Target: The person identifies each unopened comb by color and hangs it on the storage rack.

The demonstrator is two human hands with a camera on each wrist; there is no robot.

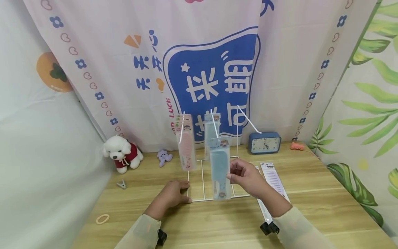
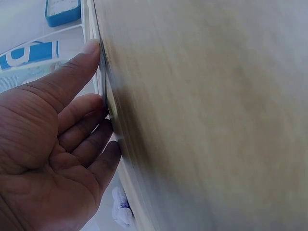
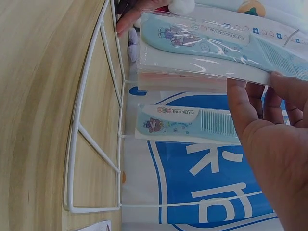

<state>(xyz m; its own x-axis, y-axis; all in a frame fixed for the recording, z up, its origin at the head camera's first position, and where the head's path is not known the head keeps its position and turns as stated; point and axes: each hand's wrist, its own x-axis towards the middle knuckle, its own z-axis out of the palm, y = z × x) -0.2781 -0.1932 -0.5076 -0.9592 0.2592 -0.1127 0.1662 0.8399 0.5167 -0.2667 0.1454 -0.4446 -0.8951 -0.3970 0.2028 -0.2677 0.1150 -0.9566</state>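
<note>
Two risks I am watching: my right hand [image 1: 245,176], its grip pinching the blue comb pack [image 1: 220,173], is risking tipping the wire rack [image 1: 203,180] that my flat, empty left hand [image 1: 174,193] is steadying on the table [image 1: 311,207].

- The worktop [image 2: 207,115] is blurred in the left wrist view, so no grain can be made out.
- The right hand [image 3: 274,139] is cut off by the right wrist picture's edge; only part of the palm and fingers is seen.
- The blue comb pack [image 3: 211,45] is cropped at the right edge there.
- The print on the purple comb pack [image 1: 273,178] is too small to be read.
</note>
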